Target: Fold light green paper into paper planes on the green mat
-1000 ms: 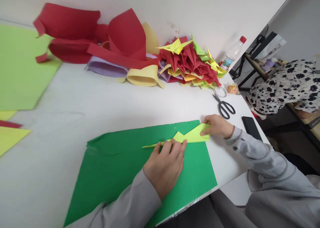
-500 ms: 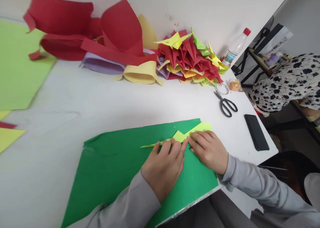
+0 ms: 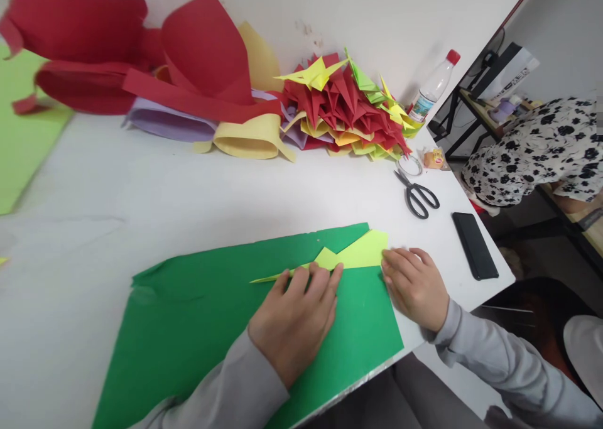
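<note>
A folded lime-yellow paper shape (image 3: pixel 358 254) lies on a big dark green sheet (image 3: pixel 202 316) near the table's front edge. My left hand (image 3: pixel 294 319) lies flat on the green sheet, its fingertips pressing the long thin point of the folded shape. My right hand (image 3: pixel 414 286) rests at the green sheet's right edge, fingers stretched out, fingertips touching the right end of the lime shape. Grey sleeves cover both my arms.
A heap of folded red, yellow and green paper figures (image 3: pixel 348 108) sits by the wall, with curled red (image 3: pixel 198 58), yellow (image 3: pixel 249 137) and lilac sheets beside it. Scissors (image 3: pixel 417 193), a tape ring (image 3: pixel 409 164), a black phone (image 3: pixel 475 245), a bottle (image 3: pixel 431 93). A person in a flowered top (image 3: pixel 532 156) at right.
My right hand slid from the shape's right tip inward along the fold, then back to its right end. The left hand stayed pressing. The view shifted right.
</note>
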`<state>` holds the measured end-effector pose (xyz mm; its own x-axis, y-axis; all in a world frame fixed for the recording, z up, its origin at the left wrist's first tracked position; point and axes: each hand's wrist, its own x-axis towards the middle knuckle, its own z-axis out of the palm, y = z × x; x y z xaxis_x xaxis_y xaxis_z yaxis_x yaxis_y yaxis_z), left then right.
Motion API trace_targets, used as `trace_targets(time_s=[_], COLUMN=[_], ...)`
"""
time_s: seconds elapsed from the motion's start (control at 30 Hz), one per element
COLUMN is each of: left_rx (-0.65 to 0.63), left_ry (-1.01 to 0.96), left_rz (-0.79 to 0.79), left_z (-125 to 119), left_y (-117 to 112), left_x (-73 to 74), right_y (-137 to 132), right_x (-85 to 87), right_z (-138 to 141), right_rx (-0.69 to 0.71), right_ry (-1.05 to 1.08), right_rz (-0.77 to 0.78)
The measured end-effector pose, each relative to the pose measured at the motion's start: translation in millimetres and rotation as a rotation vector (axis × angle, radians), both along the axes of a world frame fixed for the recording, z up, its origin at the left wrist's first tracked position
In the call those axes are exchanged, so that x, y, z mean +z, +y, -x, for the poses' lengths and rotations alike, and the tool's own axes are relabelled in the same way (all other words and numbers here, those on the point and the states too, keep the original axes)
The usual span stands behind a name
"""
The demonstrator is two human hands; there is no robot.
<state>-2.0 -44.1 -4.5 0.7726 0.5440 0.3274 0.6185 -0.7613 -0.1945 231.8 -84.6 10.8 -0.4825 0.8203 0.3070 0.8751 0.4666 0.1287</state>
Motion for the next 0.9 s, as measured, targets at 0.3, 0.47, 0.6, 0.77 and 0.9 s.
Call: trace_targets(time_s=[0.3, 0.47, 0.6, 0.77, 0.9], left_rx=[0.015, 0.018, 0.035, 0.093, 0.115], left_ry=[0.021, 0.019, 0.008, -0.07, -0.174], left_rz=[0.013, 0.06, 0.057, -0.007, -0.028], left_z=[-0.4, 0.0, -2.8, -4.2, -0.8], left_y=[0.0, -1.3, -3.5, -9.3, -15.6], left_x=[1.9, 0.2, -3.1, -9.3, -13.2], right_y=[-5.1, 5.1, 16.4, 36.2, 48.3], right_x=[0.3, 1.2, 4.7, 5.5, -0.1], right_z=[-6.1, -5.3, 9.4, 43.5, 56.0], right_rx=[-0.078, -0.042, 0.027, 0.242, 0.306], right_ry=[0.099, 0.121, 0.148, 0.168, 0.161], right_rz=[-0.022, -0.012, -0.001, 0.068, 0.043])
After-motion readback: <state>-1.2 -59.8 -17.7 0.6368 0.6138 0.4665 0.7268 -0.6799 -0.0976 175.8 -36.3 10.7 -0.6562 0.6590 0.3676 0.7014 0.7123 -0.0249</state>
